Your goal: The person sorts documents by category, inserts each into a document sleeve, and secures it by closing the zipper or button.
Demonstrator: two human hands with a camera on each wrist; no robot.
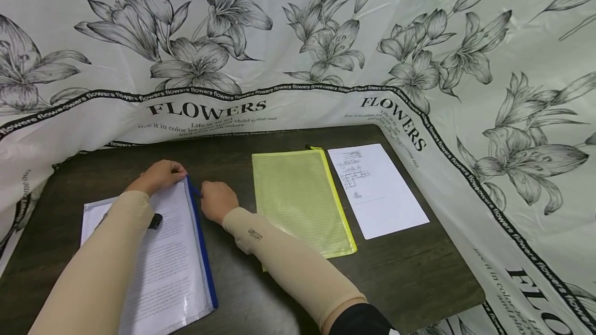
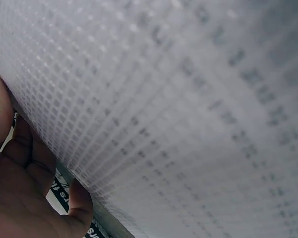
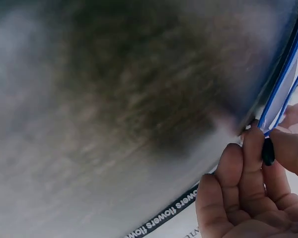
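Pouch — a clear mesh zip pouch with a blue zipper edge and printed pages inside — lies flat on the dark table at the near left, well apart from nothing much: a yellow pouch sits just to its right, and a white sheet beyond that. A flowered cloth hangs behind and around the table.

Left hand rests on the pouch's far corner, fingers curled over the top edge; the left wrist view shows the mesh and blurred print close up with the thumb and fingers bent against it, so it holds that corner down. Right hand sits just beside the zipper end, and in the right wrist view its fingertips pinch the small black zipper pull — a narrow, closed grip.

By the look of it, the pouch is light, thin and floppy, and its plastic face is likely slick on the table, so it would slide or buckle if tugged from one end only. Pinning the corner beside the zipper while taking the pull by its tab seems the sound hold; the pages inside lend it some stiffness.
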